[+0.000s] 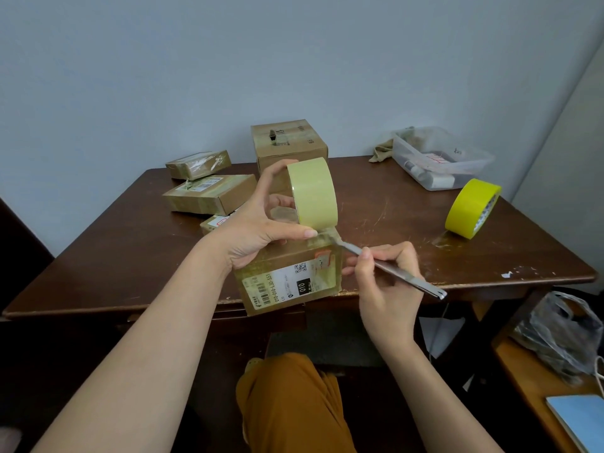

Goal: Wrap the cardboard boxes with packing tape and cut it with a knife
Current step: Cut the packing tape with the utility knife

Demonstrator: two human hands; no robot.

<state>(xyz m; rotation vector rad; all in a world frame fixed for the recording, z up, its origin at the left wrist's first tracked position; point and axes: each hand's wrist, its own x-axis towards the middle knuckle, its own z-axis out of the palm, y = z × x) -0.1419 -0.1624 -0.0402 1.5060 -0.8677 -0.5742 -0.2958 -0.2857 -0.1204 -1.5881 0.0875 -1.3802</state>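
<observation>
1. Two hands work at the centre of the frame: your left hand [261, 223] grips the pale tape roll [313, 192] with fingers over its top and thumb near its lower edge, holding it upright above the labelled box [287, 279].
2. Your right hand [385, 282] pinches the metal knife [392, 269] like a pen; its tip meets the tape strip [330, 235] that runs from the roll down to the box's upper right corner.
3. That box sits at the near edge of the tabletop [392, 207], label facing you, already glossy with tape.
4. Up and left of centre lie two flat taped boxes [209, 194], one behind the other, and a small one shows just beside your left wrist.
5. At the top centre stands a taller box [287, 145] against the wall.
6. On the right of the tabletop, a bright yellow tape roll [472, 209] stands on edge, with a clear plastic bin [441, 158] behind it.
</observation>
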